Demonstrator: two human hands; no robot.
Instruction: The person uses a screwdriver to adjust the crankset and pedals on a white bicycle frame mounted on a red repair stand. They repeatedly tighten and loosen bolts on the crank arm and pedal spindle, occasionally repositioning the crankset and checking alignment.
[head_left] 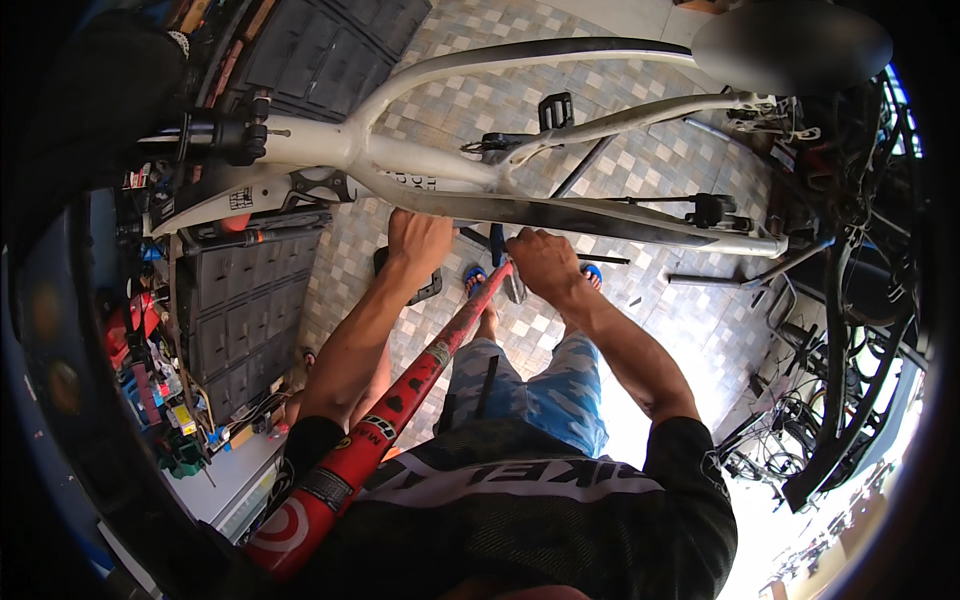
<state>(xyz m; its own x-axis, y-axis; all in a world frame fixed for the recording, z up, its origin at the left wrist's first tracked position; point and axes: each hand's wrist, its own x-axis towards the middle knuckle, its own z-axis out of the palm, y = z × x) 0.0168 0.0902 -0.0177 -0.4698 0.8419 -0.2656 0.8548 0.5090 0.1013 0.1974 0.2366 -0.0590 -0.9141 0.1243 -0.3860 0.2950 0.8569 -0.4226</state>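
Both left hand point(420, 240) and right hand point(545, 264), fingers curled but their hold hidden, flank the far end of the red tube point(400, 398); a slipping grip could knock it against the white frame point(310, 150) just beyond.

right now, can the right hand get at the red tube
Likely yes: the right hand looks close beside the far end of the red tube, and nothing visible stands between them.

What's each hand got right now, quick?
Left hand: curled by the white frame; can't tell if it holds anything.
Right hand: curled at the far end of the red tube; grip can't be told.
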